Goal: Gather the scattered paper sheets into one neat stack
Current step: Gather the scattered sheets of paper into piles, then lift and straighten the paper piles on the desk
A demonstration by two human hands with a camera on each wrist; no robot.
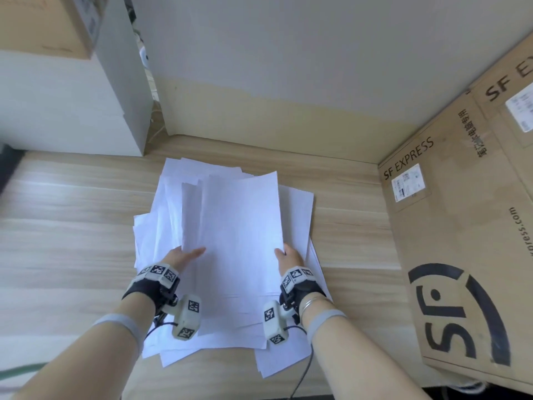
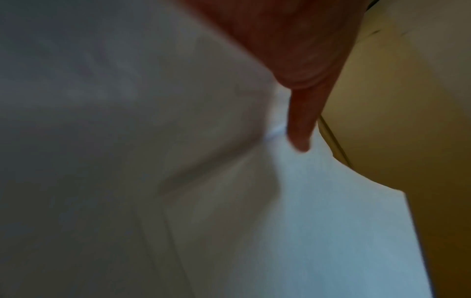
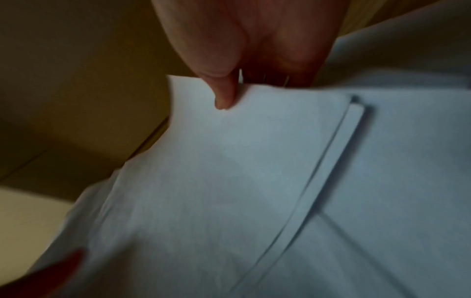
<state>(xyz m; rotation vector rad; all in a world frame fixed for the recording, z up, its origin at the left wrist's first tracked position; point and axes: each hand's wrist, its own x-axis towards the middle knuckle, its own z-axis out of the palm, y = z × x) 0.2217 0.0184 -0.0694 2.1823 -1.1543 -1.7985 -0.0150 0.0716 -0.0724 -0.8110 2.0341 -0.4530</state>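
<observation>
A loose pile of white paper sheets (image 1: 236, 226) lies fanned out on the wooden floor (image 1: 72, 226), corners sticking out on every side. My left hand (image 1: 184, 256) grips the left edge of the upper sheets, thumb on top, fingers hidden beneath. My right hand (image 1: 288, 256) grips the right edge the same way. The right wrist view shows the thumb (image 3: 224, 90) pressed on the paper (image 3: 229, 181), with stepped sheet edges below. In the left wrist view the thumb (image 2: 300, 129) lies on a sheet (image 2: 331, 221), blurred.
A large SF Express cardboard box (image 1: 467, 226) stands close on the right. A white cabinet (image 1: 72, 105) sits at the back left, with a brown box (image 1: 46, 21) on top. The wall (image 1: 288, 67) runs behind the pile. Bare floor lies to the left.
</observation>
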